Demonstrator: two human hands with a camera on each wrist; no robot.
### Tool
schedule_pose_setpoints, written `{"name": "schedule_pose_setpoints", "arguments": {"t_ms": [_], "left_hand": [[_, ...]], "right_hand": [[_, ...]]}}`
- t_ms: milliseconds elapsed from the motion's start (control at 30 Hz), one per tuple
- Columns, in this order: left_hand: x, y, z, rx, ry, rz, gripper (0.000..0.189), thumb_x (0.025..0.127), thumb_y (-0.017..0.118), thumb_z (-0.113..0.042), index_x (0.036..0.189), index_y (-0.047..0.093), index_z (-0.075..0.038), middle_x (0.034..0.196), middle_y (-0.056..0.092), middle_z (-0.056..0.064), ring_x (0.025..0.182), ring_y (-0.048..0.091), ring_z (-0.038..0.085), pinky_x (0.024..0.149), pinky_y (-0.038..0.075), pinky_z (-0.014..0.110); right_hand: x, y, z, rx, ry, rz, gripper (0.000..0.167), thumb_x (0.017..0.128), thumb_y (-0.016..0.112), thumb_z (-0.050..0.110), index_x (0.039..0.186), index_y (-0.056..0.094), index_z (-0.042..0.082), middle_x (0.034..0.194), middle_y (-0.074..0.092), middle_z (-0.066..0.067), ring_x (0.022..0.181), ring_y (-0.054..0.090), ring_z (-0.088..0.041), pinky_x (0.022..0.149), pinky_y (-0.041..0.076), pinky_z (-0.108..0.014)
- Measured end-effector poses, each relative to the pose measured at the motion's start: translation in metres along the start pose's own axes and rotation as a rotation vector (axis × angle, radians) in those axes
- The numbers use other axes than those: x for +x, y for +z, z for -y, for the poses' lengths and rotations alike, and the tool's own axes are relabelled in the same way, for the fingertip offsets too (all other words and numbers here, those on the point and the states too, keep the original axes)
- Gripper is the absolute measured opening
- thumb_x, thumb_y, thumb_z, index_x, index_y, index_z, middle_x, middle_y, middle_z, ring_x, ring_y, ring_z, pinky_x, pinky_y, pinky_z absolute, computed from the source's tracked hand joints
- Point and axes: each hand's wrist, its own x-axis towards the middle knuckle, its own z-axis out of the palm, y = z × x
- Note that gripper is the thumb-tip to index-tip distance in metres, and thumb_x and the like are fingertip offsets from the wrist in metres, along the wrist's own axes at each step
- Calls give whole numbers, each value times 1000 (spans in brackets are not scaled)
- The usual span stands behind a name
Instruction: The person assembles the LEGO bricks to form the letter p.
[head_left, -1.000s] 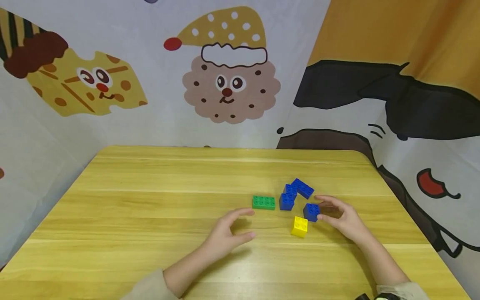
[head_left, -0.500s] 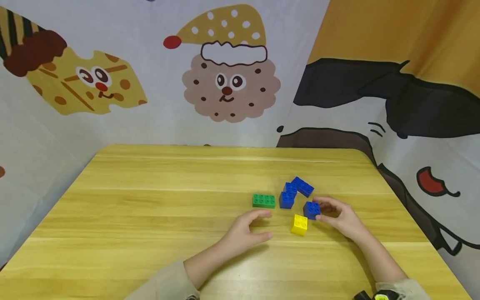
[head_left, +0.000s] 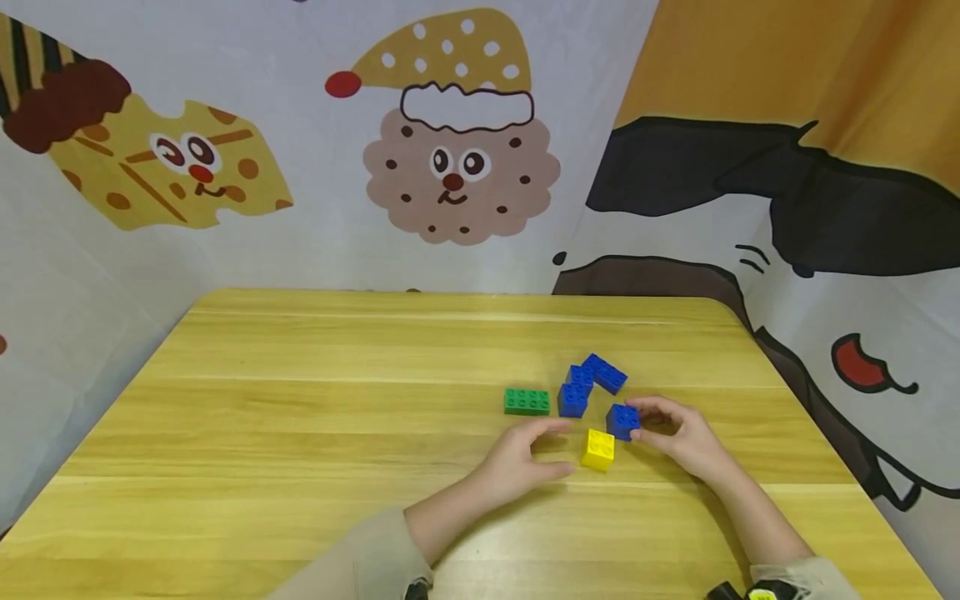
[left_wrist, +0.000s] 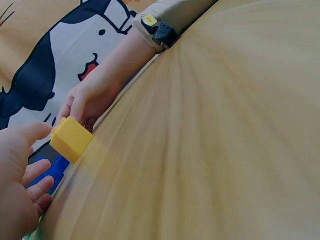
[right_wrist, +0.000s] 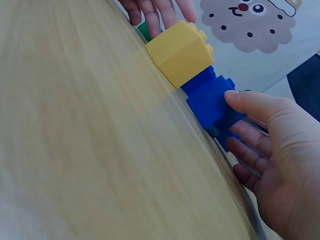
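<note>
My right hand [head_left: 686, 439] holds a square blue toy brick [head_left: 622, 423] at its right side, thumb at the front and fingers behind. In the right wrist view the thumb lies against that brick's face. Just left of it a square yellow brick [head_left: 597, 452] stands on the table, studs up. My left hand [head_left: 513, 467] is beside the yellow brick, its thumb and fingers spread toward it with a gap between. The left wrist view shows the fingertips [left_wrist: 46, 184] close to the yellow brick, holding nothing.
Behind the hands lie a green eight-stud brick [head_left: 527, 402], two more blue bricks close together, the nearer blue one [head_left: 572, 403] in front, and an angled long blue brick [head_left: 606, 375]. The wooden table [head_left: 315, 400] meets a cartoon-printed cloth [head_left: 300, 258] at the back.
My left hand has moved right across the table, from in front of the green brick to beside the yellow one. The right hand and the bricks have stayed in place.
</note>
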Motion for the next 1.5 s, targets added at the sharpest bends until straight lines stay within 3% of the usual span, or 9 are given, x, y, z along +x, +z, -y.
{"name": "schedule_pose_setpoints", "arguments": {"t_ms": [300, 533, 700, 1033, 1333, 1500], "left_hand": [[15, 15, 0, 70, 26, -5, 53, 86, 81, -11, 134, 61, -2, 128, 67, 9, 115, 62, 16, 100, 47, 26], [23, 25, -2, 119, 10, -13, 49, 86, 82, -11, 131, 65, -4, 120, 68, 4, 106, 60, 9, 93, 48, 21], [27, 29, -1, 130, 33, -31, 45, 86, 82, -9, 128, 67, -4, 115, 69, 2, 100, 59, 7, 88, 49, 19], [24, 29, 0, 115, 24, -59, 37, 83, 84, -9, 118, 72, -6, 107, 70, 0, 97, 60, 7, 87, 50, 20], [15, 19, -4, 94, -15, -63, 38, 81, 85, -9, 117, 72, -9, 105, 69, -4, 95, 60, 7, 83, 50, 21], [8, 14, -6, 65, -4, -55, 38, 79, 86, -7, 115, 72, -8, 108, 70, -2, 94, 61, 8, 85, 51, 22]], "right_hand": [[-2, -2, -1, 9, -9, -10, 35, 90, 75, 3, 125, 67, 2, 108, 70, -6, 92, 61, -9, 77, 50, -22], [-3, -4, 3, 10, 12, -28, 35, 91, 74, 5, 125, 67, 3, 104, 70, -6, 90, 62, -9, 76, 51, -23], [-4, -5, 6, -3, 11, -56, 34, 92, 74, 5, 125, 67, 2, 103, 69, -2, 90, 62, -8, 77, 51, -21], [-2, -4, 15, 22, -80, -114, 32, 88, 72, -6, 119, 66, -4, 94, 64, 4, 84, 59, -9, 76, 49, -19], [-1, 1, 38, 100, -167, -170, 34, 83, 71, -16, 116, 67, -6, 94, 64, 4, 86, 57, -10, 78, 47, -19], [-1, 3, 50, 124, -199, -185, 36, 82, 71, -18, 115, 67, -5, 96, 65, 5, 87, 56, -11, 79, 46, -21]]}}
